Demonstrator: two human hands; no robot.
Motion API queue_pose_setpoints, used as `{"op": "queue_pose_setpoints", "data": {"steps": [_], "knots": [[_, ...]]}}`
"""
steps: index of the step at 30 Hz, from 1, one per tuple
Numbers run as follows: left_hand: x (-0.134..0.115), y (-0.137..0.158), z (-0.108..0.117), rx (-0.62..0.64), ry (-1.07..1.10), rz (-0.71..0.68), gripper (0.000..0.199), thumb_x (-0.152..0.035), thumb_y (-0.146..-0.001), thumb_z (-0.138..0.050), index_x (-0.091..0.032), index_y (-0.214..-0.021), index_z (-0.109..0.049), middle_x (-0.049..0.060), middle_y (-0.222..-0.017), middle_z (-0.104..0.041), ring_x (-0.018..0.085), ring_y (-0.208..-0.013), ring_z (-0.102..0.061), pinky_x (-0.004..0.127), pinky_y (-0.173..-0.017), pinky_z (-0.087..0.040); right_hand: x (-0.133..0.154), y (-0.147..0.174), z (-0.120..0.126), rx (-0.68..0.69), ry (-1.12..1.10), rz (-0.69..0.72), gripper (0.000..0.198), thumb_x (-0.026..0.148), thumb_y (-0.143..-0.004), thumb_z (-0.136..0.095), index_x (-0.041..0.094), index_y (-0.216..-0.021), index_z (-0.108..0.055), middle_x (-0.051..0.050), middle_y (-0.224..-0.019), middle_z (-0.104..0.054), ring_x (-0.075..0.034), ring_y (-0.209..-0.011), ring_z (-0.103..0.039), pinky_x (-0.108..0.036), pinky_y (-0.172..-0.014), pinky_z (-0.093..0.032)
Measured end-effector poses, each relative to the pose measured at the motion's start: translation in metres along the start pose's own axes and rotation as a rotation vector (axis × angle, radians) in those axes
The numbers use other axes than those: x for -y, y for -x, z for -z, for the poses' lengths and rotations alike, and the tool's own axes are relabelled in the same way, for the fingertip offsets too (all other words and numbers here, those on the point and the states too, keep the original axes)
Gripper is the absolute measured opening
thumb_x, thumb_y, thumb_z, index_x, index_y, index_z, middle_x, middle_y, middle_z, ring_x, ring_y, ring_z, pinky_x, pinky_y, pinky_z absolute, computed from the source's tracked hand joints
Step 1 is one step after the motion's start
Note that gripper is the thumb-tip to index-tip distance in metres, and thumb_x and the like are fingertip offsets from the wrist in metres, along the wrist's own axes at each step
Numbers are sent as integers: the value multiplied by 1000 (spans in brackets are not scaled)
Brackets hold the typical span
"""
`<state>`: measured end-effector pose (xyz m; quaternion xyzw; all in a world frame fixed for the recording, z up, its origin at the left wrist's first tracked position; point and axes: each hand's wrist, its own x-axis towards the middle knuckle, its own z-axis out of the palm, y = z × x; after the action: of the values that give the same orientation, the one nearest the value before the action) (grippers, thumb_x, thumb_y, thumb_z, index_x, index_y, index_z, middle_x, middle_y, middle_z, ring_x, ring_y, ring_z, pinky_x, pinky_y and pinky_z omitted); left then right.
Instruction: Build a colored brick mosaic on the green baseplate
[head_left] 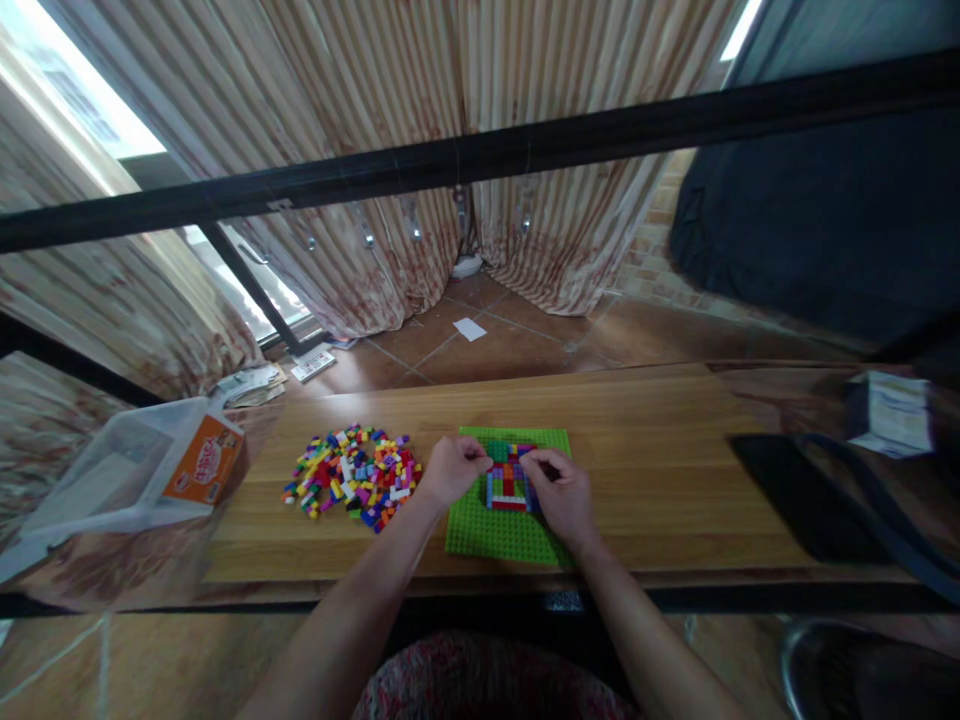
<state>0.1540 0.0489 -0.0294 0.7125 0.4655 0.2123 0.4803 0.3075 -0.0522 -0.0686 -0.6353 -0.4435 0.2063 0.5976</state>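
A green baseplate lies on the wooden board in front of me. On it stands a block of coloured toy bricks, with red, blue, green, purple and white pieces. My left hand is at the upper left of these bricks, thumb and fingertips pinched together; whatever is between them is too small to make out. At the right side of the bricks, my right hand has its fingers curled and closed at the tips. Its fingertips hide part of the build, and I cannot tell what they grip.
A loose pile of coloured bricks is spread left of the baseplate on the wooden board. Farther left lies a clear plastic bin with an orange label. A dark flat object and a strap lie at the right end.
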Motion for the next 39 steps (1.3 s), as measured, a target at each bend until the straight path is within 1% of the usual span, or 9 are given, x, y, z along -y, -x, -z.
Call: {"op": "queue_pose_setpoints", "data": {"steps": [10, 18, 21, 24, 29, 31, 34, 37, 39], "knots": [[4, 1, -2, -31, 38, -40, 8, -22, -65, -66, -18, -59, -65, -3, -55, -61, 11, -54, -51, 21, -53, -37, -4, -3, -1, -3, 12, 35, 27, 45, -83, -62, 21, -76, -71, -4, -80, -71, -20, -77, -63, -33, -75, -49], [15, 13, 0, -92, 170, 3, 24, -31, -80, -52, -19, -61, -60, 0, -59, -61, 14, -60, -58, 23, -58, -45, -9, -2, -1, -5, 3, 20, 29, 48, -82, -62, 21, -78, -72, -4, -79, -71, -19, -77, -63, -34, -76, -49], [15, 26, -5, -132, 209, -1, 19, -31, -81, -53, -19, -72, -65, 1, -69, -64, 15, -69, -61, 25, -65, -47, -11, -2, -1, -2, -7, 7, 29, 48, -81, -63, 20, -78, -72, -4, -79, -71, -20, -77, -64, -34, -77, -50], [11, 44, -17, -170, 239, -47, 15, -26, -80, -56, -20, -84, -69, 3, -83, -69, 17, -81, -62, 27, -75, -48, -10, -3, 2, 22, -10, -8, 29, 48, -80, -64, 20, -78, -72, -5, -80, -72, -20, -77, -64, -34, -76, -50], [10, 67, -38, -176, 405, -43, 25, -22, -79, -58, -22, -102, -69, 5, -95, -70, 19, -86, -63, 30, -82, -49, -1, -10, 17, 160, 62, -46, 32, 49, -83, -60, 20, -85, -73, -6, -83, -74, -22, -77, -66, -36, -74, -52], [13, 71, -40, -194, 445, -38, 29, -23, -79, -59, -23, -107, -68, 5, -97, -70, 19, -87, -63, 31, -83, -49, 6, -12, 20, 176, 199, 25, 34, 50, -86, -56, 20, -89, -73, -8, -88, -74, -25, -82, -66, -41, -79, -52], [17, 77, -36, -230, 440, -43, 28, -25, -81, -59, -22, -108, -68, 6, -98, -70, 20, -88, -63, 31, -82, -49, 16, -9, 13, 167, 437, 246, 38, 49, -89, -51, 21, -104, -71, -12, -107, -71, -29, -102, -63, -48, -93, -46], [19, 86, -24, -237, 416, -54, 22, -25, -82, -58, -21, -100, -69, 6, -91, -69, 19, -85, -62, 30, -78, -49, 18, 5, -4, 268, 605, 421, 48, 48, -92, -46, 20, -128, -60, -15, -134, -59, -31, -125, -51, -52, -103, -38], [21, 94, -13, -239, 418, -57, 18, -25, -82, -57, -20, -94, -69, 5, -86, -67, 19, -81, -61, 29, -74, -48, 14, 15, -15, 332, 704, 479, 53, 48, -93, -43, 19, -137, -52, -16, -143, -51, -33, -132, -44, -56, -107, -32]]}}
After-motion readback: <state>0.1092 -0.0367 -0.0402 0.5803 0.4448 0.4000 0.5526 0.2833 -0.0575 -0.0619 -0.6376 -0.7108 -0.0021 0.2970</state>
